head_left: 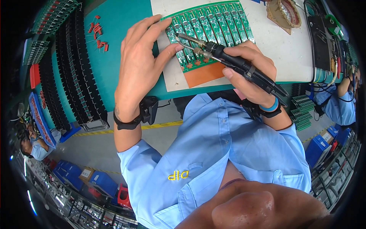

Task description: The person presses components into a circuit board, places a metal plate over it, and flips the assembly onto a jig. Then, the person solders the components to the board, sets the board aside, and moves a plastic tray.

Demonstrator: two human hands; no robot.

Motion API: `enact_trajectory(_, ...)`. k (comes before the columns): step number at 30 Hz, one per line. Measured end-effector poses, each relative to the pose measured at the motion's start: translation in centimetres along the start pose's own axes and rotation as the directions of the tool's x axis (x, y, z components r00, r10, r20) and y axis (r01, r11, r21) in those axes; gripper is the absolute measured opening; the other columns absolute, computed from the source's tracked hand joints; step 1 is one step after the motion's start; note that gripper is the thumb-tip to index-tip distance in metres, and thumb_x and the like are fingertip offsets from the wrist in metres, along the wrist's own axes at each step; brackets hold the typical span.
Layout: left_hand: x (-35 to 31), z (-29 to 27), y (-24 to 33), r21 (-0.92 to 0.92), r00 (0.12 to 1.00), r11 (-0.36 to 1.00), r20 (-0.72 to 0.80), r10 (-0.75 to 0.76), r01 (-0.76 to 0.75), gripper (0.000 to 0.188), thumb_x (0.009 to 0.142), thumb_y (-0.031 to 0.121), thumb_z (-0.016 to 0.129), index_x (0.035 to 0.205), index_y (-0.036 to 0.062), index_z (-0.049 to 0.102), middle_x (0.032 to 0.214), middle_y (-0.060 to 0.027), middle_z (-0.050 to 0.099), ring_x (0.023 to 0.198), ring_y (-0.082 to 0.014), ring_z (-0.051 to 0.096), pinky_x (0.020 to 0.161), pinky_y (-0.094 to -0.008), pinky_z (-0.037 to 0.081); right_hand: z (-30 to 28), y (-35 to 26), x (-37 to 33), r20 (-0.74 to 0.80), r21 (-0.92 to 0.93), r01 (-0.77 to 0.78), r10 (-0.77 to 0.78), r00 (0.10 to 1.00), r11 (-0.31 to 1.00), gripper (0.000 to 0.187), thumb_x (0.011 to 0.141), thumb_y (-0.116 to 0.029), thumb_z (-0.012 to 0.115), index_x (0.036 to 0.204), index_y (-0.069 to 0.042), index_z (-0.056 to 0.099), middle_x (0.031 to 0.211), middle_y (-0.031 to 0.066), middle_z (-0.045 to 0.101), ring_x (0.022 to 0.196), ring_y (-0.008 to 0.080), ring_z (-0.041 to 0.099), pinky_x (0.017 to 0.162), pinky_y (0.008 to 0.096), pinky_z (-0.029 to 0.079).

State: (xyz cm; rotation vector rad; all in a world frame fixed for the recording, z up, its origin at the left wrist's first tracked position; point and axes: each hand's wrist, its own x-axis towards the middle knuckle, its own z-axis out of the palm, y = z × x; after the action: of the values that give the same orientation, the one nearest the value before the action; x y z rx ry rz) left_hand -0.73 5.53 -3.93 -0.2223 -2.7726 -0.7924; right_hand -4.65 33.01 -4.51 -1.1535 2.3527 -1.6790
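A green panel of several joined circuit boards [213,28] lies on a white sheet, its near edge over an orange-brown board [204,74]. My left hand [139,57] rests at the panel's left edge. Its fingertips touch the upper left corner, and the thumb, spread apart from them, reaches over the boards. My right hand [253,66] is closed around a black soldering iron [232,59] with a thin metal guide tube beside its shaft. The iron's tip points left, over the panel's left part and close to my left thumb. Whether the tip touches a board cannot be made out.
Red components [97,30] lie loose on the green mat [114,19]. Long black racks [78,65] stand at the left. A round container [288,13] sits at the back right, near cables and a green spool [333,26]. Other people work at both sides.
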Motion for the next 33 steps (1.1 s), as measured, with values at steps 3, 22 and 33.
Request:
enact_trajectory(3,0.1,0.0,0.1,0.000,1.000,1.000,0.000,0.002,-0.002,0.052,0.082,0.025,0.085,0.127,0.0063,0.069,0.135,-0.0142,0.064,0.124,-0.0355,0.058,0.103,-0.0446,0.046,-0.1,0.2,-0.2,-0.025,0.012,0.029,-0.029,0.999,1.000,0.037,0.082,-0.002,0.078,0.116,0.007,0.066,0.099,0.0182,0.069,0.086,0.0227,0.065,0.075,0.0312,0.051)
enact_trajectory(22,0.6,-0.5,1.4,-0.021,0.988,0.991,0.083,-0.127,0.129,0.053,0.084,0.019,0.084,0.133,0.0055,0.067,0.138,-0.0161,0.063,0.128,-0.0328,0.057,0.108,-0.0414,0.046,-10.2,6.4,-5.7,-0.726,-0.012,-0.152,0.096,0.681,0.988,0.035,0.102,-0.010,0.064,0.133,0.006,0.059,0.116,0.0166,0.072,0.103,0.0183,0.069,0.093,0.0318,0.054)
enact_trajectory(33,1.2,0.9,7.1,0.154,0.990,0.981,-0.066,0.126,-0.114,0.050,0.083,0.016,0.082,0.130,0.0064,0.066,0.138,-0.0165,0.061,0.131,-0.0325,0.056,0.110,-0.0480,0.042,-8.9,5.5,-6.0,-0.625,-0.134,-0.116,0.007,0.781,0.984,0.037,0.097,-0.006,0.070,0.132,0.004,0.061,0.117,0.0160,0.072,0.108,0.0172,0.068,0.092,0.0269,0.053)
